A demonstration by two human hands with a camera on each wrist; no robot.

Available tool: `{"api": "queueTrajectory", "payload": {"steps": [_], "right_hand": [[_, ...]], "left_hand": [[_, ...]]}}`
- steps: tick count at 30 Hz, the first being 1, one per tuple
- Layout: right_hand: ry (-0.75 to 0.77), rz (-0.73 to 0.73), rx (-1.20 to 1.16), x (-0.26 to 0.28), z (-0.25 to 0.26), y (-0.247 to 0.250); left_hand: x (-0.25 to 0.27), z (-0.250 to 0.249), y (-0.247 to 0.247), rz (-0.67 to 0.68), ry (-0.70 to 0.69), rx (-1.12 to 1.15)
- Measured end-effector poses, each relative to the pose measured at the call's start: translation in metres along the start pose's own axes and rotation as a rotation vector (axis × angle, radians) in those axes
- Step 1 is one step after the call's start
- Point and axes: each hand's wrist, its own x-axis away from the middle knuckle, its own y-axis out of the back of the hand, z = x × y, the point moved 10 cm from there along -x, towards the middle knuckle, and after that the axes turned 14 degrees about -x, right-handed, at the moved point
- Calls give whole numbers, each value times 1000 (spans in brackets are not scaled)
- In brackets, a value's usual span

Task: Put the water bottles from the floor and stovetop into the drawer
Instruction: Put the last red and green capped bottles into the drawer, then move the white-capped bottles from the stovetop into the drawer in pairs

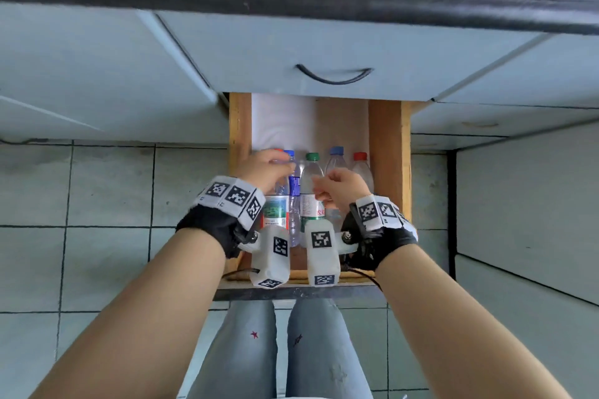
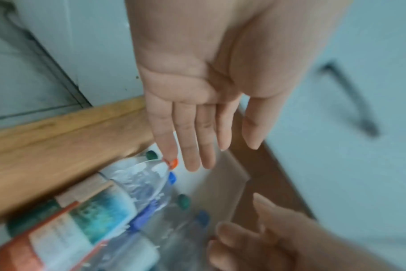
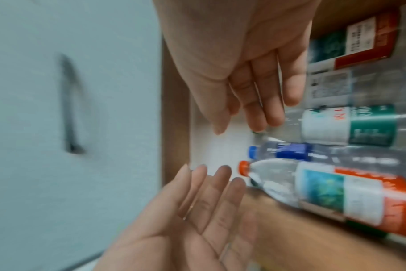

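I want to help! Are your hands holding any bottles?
Left hand: open, holding nothing.
Right hand: open, holding nothing.

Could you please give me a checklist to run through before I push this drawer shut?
1. Left hand empty: ok, fingers straight, holding nothing.
2. Right hand empty: ok, fingers relaxed, holding nothing.
3. Hands clear of the drawer: not ok, both are above the bottles.
4. Bottles within the drawer walls: ok, lying side by side, caps toward the back.
5. Leftmost red-capped bottle lying flat: cannot tell, it seems to ride higher by the wooden wall.
6. No bottles left outside: cannot tell, none on the visible floor, and the stovetop is out of view.
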Motion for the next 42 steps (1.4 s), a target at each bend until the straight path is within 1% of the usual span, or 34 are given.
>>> {"api": "queueTrajectory", "payload": {"steps": [3,4,6,8,11,12,13,15,17,19,20,21,22,23,24,26,27,29,30,32,34,36,37,40,42], "right_hand": [[134,-55,-69,46,63,17],[182,-74,-91,60,83,23],[275,-89,-144,89,121,31],[366,-75,-188,118,163,32],[536,-66,-287,166,235,33],[590,-77,-312,180,257,36],[648,-89,-342,192,278,38],[733,-108,-387,209,312,41],[773,-149,-398,212,334,39],[793,-266,-411,208,348,43],[811,-324,-425,207,354,46],[833,-359,-428,206,362,48],[839,-362,-426,204,369,47],[841,-351,-415,201,377,44],[838,-337,-405,198,384,41],[854,-302,-397,196,399,35],[863,-291,-387,194,405,34],[850,-281,-350,191,411,30],[841,-288,-339,190,412,30],[849,-325,-312,190,413,32],[832,-394,-212,193,414,37],[775,-418,-122,197,411,38],[774,-394,-131,200,408,37],[839,-292,-247,218,393,35],[875,-253,-265,228,375,36]], "left_hand": [[38,-43,41,-13,-40,274],[50,-59,55,-23,-71,316],[75,-90,87,-67,-155,334],[104,-120,119,-115,-244,360],[143,-161,167,-194,-369,444],[152,-171,182,-225,-390,476],[160,-177,198,-260,-401,508],[166,-173,223,-313,-351,588],[162,-143,241,-385,-196,729],[161,-103,254,-512,-17,922],[164,-85,262,-607,51,972],[169,-75,273,-705,75,968],[173,-72,286,-784,45,954],[177,-76,299,-845,-30,931],[180,-85,311,-877,-131,887],[182,-107,329,-897,-310,782],[182,-113,334,-898,-362,761],[183,-117,342,-929,-389,746],[185,-116,344,-953,-375,731],[186,-116,347,-997,-302,601],[188,-120,343,-999,-253,447],[189,-125,335,-970,-309,405],[192,-129,328,-963,-351,404],[212,-134,302,-977,-444,440],[223,-140,279,-955,-504,445]]}}
